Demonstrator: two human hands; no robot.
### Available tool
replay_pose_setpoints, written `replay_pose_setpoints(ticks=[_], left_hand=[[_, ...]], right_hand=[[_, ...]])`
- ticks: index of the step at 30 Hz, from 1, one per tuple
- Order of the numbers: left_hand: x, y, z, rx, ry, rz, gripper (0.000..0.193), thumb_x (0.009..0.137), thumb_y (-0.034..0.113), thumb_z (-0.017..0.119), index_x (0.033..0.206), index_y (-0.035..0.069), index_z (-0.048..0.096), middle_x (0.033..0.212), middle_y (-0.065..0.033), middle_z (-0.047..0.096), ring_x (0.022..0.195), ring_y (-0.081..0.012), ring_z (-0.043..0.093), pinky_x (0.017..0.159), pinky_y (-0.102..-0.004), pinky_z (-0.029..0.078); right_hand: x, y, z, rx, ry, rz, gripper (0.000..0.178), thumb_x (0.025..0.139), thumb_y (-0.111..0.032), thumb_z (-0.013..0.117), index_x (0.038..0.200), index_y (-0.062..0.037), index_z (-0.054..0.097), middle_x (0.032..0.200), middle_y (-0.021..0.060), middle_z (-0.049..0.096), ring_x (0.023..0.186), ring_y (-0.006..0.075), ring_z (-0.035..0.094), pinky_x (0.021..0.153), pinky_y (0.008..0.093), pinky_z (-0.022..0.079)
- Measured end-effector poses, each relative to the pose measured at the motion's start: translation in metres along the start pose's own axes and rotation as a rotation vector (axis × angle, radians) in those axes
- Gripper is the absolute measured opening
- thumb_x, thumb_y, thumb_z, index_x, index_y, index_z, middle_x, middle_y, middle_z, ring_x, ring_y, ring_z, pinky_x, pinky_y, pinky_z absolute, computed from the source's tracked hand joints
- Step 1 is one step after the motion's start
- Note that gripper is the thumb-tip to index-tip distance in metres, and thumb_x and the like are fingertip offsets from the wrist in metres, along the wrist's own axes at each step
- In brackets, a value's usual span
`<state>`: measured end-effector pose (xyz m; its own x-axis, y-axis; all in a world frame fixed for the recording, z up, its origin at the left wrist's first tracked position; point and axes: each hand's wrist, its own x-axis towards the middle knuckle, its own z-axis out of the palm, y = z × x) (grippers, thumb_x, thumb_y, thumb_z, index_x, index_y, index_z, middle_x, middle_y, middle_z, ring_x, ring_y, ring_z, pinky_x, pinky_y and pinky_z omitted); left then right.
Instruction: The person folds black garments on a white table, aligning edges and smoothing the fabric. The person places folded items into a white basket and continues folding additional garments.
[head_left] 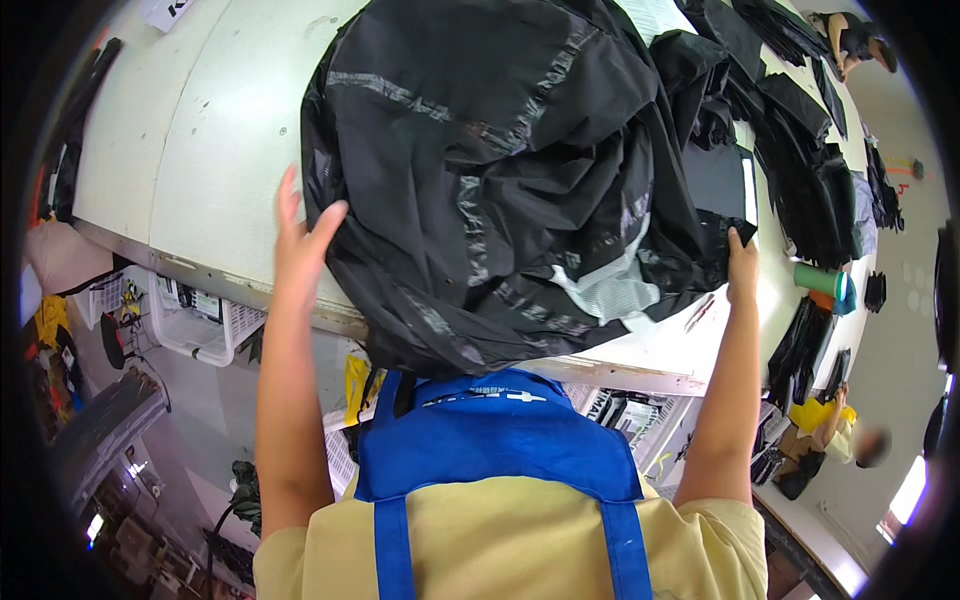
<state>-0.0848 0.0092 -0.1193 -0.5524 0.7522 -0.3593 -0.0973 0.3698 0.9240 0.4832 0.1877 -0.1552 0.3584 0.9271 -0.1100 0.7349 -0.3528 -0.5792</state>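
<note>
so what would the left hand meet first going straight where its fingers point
Probably nothing: the way ahead of the left hand over the white tabletop looks free, black fabric alongside, though depth is unclear.

The left forearm [288,400] is stretched forward from eight o'clock, the right forearm [728,400] from four. At ten o'clock the left grip [302,238] is held with fingers [288,196] spread toward twelve and thumb [330,218] toward one; at three o'clock the right grip [742,268] is pinched, its fingers partly hidden.
</note>
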Motion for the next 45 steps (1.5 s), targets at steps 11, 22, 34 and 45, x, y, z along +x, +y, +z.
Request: replay_pose_setpoints(ticks=[11, 22, 34, 45], left_hand=[[-0.051, -0.045, 0.003, -0.021, 0.171, 0.190, 0.064, 0.078, -0.011, 0.045, 0.140, 0.002, 0.039, 0.139, -0.0152, 0.043, 0.126, -0.0227, 0.044, 0.107, -0.0312, 0.032], [-0.059, -0.007, 0.091, 0.557, -0.670, 0.705, 0.039, 0.075, 0.012, 0.070, 0.113, 0.006, 0.059, 0.112, -0.0103, 0.058, 0.106, -0.0299, 0.053, 0.090, -0.0402, 0.043], [-0.086, -0.017, 0.167, 0.793, -0.720, 0.843, 0.016, 0.074, 0.009, 0.070, 0.088, 0.008, 0.062, 0.088, -0.0093, 0.059, 0.080, -0.0279, 0.059, 0.070, -0.0381, 0.049], [-0.063, -0.009, 0.165, 0.563, -0.881, -0.022, 0.006, 0.085, 0.006, 0.067, 0.086, 0.001, 0.066, 0.082, -0.0010, 0.064, 0.077, -0.0079, 0.058, 0.074, -0.0237, 0.046]], right_hand=[[0.070, -0.113, -0.009, -0.692, 0.346, -0.394, 0.060, 0.083, -0.030, 0.066, 0.135, -0.0111, 0.042, 0.132, 0.0173, 0.048, 0.122, 0.0357, 0.046, 0.098, 0.0437, 0.041], [-0.002, 0.030, 0.003, -0.444, 0.565, -0.105, 0.058, 0.083, -0.039, 0.066, 0.125, -0.0005, 0.053, 0.125, 0.0236, 0.054, 0.116, 0.0381, 0.049, 0.099, 0.0456, 0.039], [-0.100, 0.133, 0.003, -0.449, 0.260, 0.117, 0.032, 0.084, -0.022, 0.064, 0.106, 0.0013, 0.062, 0.095, 0.0235, 0.063, 0.088, 0.0350, 0.062, 0.081, 0.0407, 0.049], [-0.174, -0.046, -0.011, 0.066, 0.144, -0.515, 0.015, 0.085, 0.003, 0.060, 0.100, 0.0010, 0.062, 0.090, 0.0061, 0.059, 0.078, 0.0144, 0.058, 0.075, 0.0274, 0.047]])
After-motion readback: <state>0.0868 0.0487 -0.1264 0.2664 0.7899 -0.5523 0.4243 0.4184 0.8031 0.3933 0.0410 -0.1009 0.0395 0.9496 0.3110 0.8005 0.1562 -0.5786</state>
